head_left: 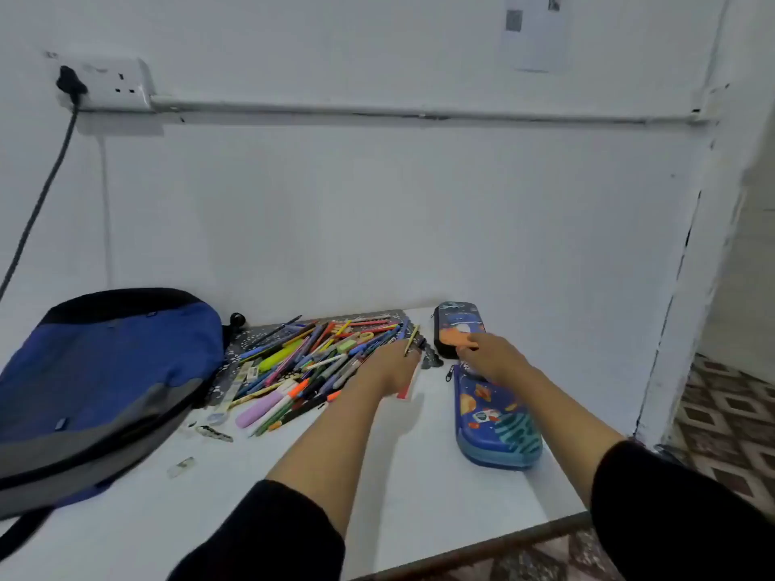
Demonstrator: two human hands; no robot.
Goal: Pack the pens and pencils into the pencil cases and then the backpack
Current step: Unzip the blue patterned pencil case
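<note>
Left grip (394, 364), fingers curled, pinches a thin yellow pencil (412, 339) at the right edge of the loose pile (310, 362) of pens and pencils. Right grip (488, 356) lies on the near end of a dark hard-shell case (455, 320); whether it clasps cannot be told. Glossy blue case (499, 425) nearer on the white worktop (398, 475); soft blue backpack (105, 371) at left.

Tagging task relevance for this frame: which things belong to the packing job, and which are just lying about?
Job: pile of pens and pencils, dark pencil case, blue pencil case, backpack.
Lying about: wall socket, black cable, sheet of paper, small clear piece by the backpack.
</note>
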